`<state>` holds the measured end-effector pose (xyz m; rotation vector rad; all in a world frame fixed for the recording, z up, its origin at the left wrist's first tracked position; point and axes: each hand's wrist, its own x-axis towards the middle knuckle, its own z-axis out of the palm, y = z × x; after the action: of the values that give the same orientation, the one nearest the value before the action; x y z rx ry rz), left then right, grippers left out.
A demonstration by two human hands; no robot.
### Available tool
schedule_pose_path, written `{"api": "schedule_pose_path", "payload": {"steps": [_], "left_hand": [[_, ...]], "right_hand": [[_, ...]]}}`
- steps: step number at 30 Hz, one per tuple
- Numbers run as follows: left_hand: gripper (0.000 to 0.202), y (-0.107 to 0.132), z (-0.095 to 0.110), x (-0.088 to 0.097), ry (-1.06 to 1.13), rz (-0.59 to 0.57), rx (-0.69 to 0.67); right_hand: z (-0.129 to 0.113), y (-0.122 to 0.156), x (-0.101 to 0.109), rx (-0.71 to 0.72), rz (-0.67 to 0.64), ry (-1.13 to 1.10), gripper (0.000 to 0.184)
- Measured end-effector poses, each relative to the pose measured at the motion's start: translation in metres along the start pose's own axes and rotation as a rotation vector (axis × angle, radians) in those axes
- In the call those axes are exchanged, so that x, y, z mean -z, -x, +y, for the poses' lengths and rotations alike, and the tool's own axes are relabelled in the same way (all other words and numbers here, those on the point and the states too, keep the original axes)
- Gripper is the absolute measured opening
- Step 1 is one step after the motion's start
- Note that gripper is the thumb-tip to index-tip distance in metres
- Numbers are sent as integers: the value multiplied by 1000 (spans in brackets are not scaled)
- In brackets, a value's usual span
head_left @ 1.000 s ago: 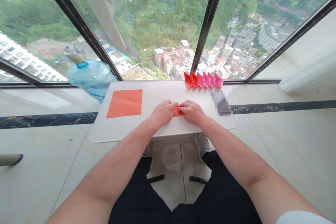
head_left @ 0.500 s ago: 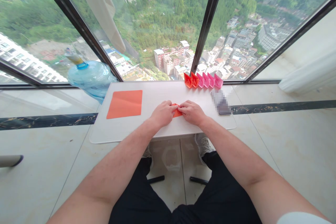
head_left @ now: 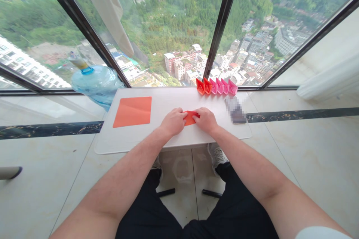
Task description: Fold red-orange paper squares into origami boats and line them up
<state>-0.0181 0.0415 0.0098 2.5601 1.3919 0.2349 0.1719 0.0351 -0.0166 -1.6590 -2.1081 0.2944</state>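
Between my hands, at the middle of the white table (head_left: pixel 165 99), lies a small folded piece of orange-red paper (head_left: pixel 190 118). My left hand (head_left: pixel 174 121) pinches its left edge with thumb and fingers. On the other side, my right hand (head_left: pixel 206 119) grips the right edge, its thumb on the paper. Part of the paper is hidden under the fingers. Further left on the tabletop rests a flat orange sheet (head_left: pixel 132 111). A row of folded paper boats stands at the back edge, with orange-red boats (head_left: pixel 203 86) on the left and pink boats (head_left: pixel 223 86) on the right.
A phone-like object (head_left: pixel 237 112), partly blurred out, lies at the table's right side. Behind the left corner stands a big blue water bottle (head_left: pixel 95 82). Tall windows with dark frames (head_left: pixel 223 22) rise just beyond the table. My legs are under its front edge.
My right hand has shifted slightly right along the paper, away from my left hand. More of the folded paper now shows between them.
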Motion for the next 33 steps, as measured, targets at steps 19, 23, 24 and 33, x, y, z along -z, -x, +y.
{"api": "schedule_pose_path", "payload": {"steps": [19, 23, 24, 33], "left_hand": [[27, -4, -1, 2, 22, -13, 22], [26, -3, 0, 3, 9, -17, 36], [26, -3, 0, 3, 5, -15, 38], [31, 4, 3, -2, -23, 61, -9]], "right_hand": [[3, 11, 4, 437, 32, 338, 25], [6, 11, 5, 453, 27, 323, 22], [6, 10, 5, 457, 21, 320, 21], [1, 8, 9, 431, -46, 280, 20]]}}
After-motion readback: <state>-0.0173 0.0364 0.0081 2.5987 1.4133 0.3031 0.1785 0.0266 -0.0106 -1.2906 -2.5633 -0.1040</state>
